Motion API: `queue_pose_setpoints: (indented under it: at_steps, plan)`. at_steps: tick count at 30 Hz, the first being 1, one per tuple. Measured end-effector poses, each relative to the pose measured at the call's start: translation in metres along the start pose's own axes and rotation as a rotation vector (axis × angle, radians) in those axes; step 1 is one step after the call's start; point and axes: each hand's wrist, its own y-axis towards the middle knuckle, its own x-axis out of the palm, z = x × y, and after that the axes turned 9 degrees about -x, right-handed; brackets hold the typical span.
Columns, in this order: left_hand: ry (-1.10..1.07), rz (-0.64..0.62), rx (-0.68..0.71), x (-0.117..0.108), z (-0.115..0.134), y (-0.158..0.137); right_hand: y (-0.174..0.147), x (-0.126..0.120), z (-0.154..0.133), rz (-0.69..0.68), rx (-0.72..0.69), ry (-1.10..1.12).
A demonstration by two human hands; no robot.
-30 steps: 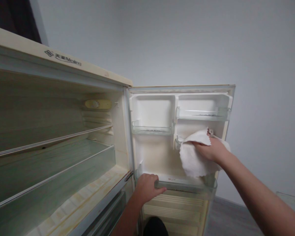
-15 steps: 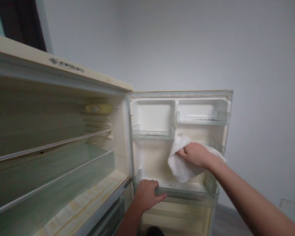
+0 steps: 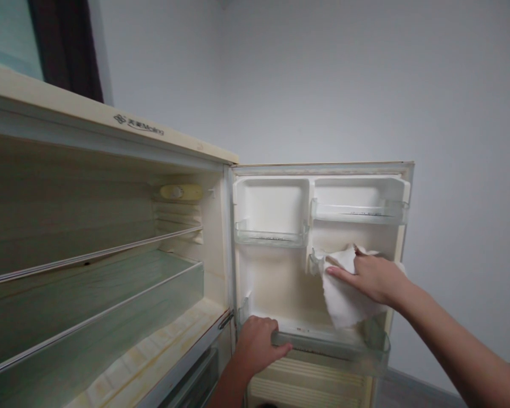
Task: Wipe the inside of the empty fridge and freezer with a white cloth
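Your left hand (image 3: 259,345) is at the left end of the long, clear plastic lower bin (image 3: 331,344), near the hinge edge of the door. Its fingers bend over the bin's front rim and the thumb stands out to the right; you cannot tell from here how firmly they press, as the fingertips are hidden.

Your right hand (image 3: 376,277) has its fingers closed on a thin, white, soft cloth (image 3: 351,303), bunched at the top and loose below. The key relation is here: the free part of the cloth lies below and to the left of those fingers, its long axis running roughly up and down, its lowest corner just above the lower bin's rim. The right hand is the one on it; the left is well apart, lower and toward the hinge.

Behind the cloth, the small clear plastic middle bin (image 3: 314,262) shows only its left end. The cloth hangs in front of the right half of the cream-white, moulded plastic door (image 3: 280,283), between its right edge and the centre rib, below the clear plastic upper-right bin (image 3: 359,212).
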Motion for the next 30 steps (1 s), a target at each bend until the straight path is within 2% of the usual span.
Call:
queue_pose_setpoints:
  at_steps: [3,5,10,13,15,18,21,26,30]
  plan:
    - [0.010,0.000,-0.001,0.001,0.000,0.000,0.004,0.006,-0.020,0.014,-0.020,-0.036]
    - [0.022,-0.012,0.001,0.001,0.001,0.000,0.007,0.012,-0.036,0.101,-0.058,-0.062]
    - [0.024,0.007,-0.008,0.003,0.000,0.000,0.021,0.039,-0.069,0.438,-0.141,-0.167]
    - [0.019,0.013,-0.018,0.004,-0.001,-0.001,0.026,0.058,-0.071,0.684,-0.206,-0.282]
    - [0.014,0.010,-0.020,0.004,-0.001,-0.001,0.023,0.067,-0.062,0.808,-0.331,-0.365]
    - [0.023,-0.001,-0.014,0.004,-0.001,-0.001,0.011,0.074,-0.036,0.852,-0.463,-0.458]
    - [0.032,-0.006,-0.010,0.004,-0.001,-0.001,-0.005,0.075,0.000,0.824,-0.476,-0.520]
    - [0.036,0.011,-0.007,0.006,0.001,-0.001,-0.025,0.079,0.066,0.866,-0.534,-0.542]
    - [0.023,0.017,-0.015,0.008,0.000,0.000,-0.028,0.094,0.099,0.928,-0.628,-0.472]
